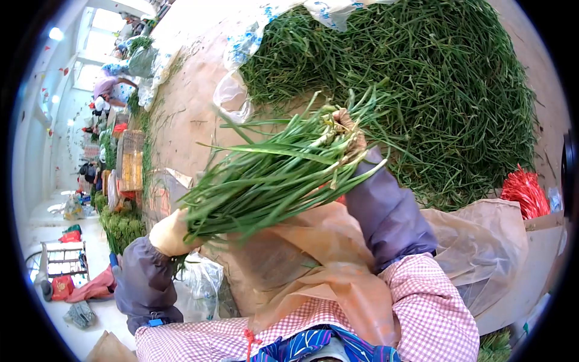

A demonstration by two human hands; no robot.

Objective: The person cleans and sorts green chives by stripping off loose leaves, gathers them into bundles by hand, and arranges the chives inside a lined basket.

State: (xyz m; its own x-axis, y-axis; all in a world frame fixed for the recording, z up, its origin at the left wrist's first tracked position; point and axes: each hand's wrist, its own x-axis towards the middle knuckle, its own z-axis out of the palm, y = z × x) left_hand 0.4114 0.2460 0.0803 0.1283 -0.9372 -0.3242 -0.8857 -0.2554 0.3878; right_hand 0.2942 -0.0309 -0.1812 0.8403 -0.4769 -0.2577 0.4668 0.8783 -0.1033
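A loose bunch of garlic chives (271, 175), long and green with pale root ends, stretches across between both hands above the apron. At the leafy end, my left hand (172, 234), in a cream glove, is closed around the leaves; some of its fingers are hidden under them. My right hand (351, 136) grips the pale root ends at the upper right, partly covered by stems. Behind it on the work surface (187, 114) lies a large heap of loose chives (422, 90).
Clear plastic bags (235, 96) edge the heap on its left. Red tie strips (525, 193) lie at the right near a plastic sheet (482, 241). Far left, a person (111, 87) bends over other greens, near a yellow crate (130, 160) and a red-seated chair (63, 286).
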